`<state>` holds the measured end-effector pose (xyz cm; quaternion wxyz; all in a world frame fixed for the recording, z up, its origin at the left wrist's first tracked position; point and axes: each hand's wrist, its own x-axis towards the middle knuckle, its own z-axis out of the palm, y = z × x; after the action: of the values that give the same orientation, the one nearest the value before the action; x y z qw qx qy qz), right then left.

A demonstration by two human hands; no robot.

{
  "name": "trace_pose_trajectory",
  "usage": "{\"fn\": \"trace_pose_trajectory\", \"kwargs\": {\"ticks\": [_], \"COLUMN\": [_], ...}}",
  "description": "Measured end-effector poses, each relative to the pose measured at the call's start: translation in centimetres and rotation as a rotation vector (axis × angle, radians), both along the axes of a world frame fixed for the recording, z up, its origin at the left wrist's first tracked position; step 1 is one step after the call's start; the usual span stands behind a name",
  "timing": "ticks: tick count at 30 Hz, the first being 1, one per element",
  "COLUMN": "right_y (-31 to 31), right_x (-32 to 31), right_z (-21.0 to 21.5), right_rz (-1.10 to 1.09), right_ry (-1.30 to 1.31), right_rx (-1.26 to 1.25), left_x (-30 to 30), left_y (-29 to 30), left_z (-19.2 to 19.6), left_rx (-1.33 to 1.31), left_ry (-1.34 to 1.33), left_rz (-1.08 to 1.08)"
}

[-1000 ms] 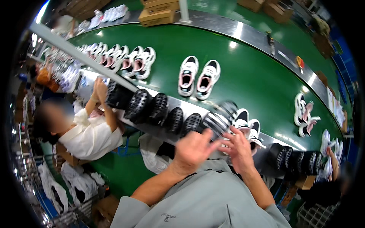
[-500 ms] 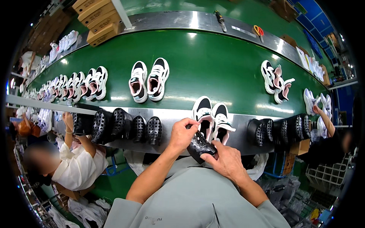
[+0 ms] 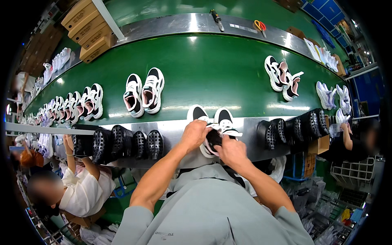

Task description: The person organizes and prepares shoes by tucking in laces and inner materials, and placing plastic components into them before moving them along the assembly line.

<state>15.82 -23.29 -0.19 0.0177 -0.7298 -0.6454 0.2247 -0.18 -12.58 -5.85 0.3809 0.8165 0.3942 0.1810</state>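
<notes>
A black, white and pink sneaker (image 3: pixel 198 111) stands toe-away at the belt's near edge in front of me. Inside its opening sits a dark perforated shoe form (image 3: pixel 213 139), partly hidden. My left hand (image 3: pixel 193 135) is closed on the sneaker's upper by the tongue, its fingertips at the opening. At the heel end, my right hand (image 3: pixel 232 152) grips the shoe form, thumb on the near side. The matching sneaker (image 3: pixel 224 119) is close alongside on the right, its laces loose and its rear part hidden by my right hand.
Black shoe forms (image 3: pixel 121 141) line the metal ledge on my left, with more forms (image 3: pixel 279 130) on the right. Sneaker pairs (image 3: pixel 152 90) stand on the green belt (image 3: pixel 212 73). Scissors (image 3: pixel 260 27) and a hand tool (image 3: pixel 217 20) lie on the far rail. Co-workers sit on both sides.
The black shoe form has gone from above the metal ledge into the left sneaker's opening. Both hands have moved forward with it, the left now at the sneaker's upper. The whole view has shifted somewhat.
</notes>
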Motion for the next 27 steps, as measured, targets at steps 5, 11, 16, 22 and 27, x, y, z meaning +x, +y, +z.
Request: {"fn": "trace_pose_trajectory", "kwargs": {"ticks": [5, 11, 16, 22, 27], "right_y": [-0.3, -0.5, -0.3, 3.2, 3.8], "right_x": [-2.2, -1.9, -3.1, -2.7, -0.3], "right_z": [-3.5, -8.6, -7.6, -4.2, -7.2], "right_rz": [0.109, 0.170, -0.006, -0.007, 0.256], "right_ry": [-0.027, 0.019, 0.315, 0.479, 0.550], "right_rx": [0.242, 0.418, 0.641, 0.519, 0.376], "left_x": [-0.9, -0.9, -2.1, -2.1, -5.1], "left_y": [-0.4, -0.7, -1.7, -7.2, -6.1], "left_z": [-0.3, -0.7, -1.1, -2.1, -4.9], "left_rx": [-0.063, -0.193, -0.041, -0.306, -0.427], "left_ry": [0.023, -0.088, -0.076, 0.242, -0.051], "left_rz": [0.097, 0.049, 0.176, 0.410, 0.548]}}
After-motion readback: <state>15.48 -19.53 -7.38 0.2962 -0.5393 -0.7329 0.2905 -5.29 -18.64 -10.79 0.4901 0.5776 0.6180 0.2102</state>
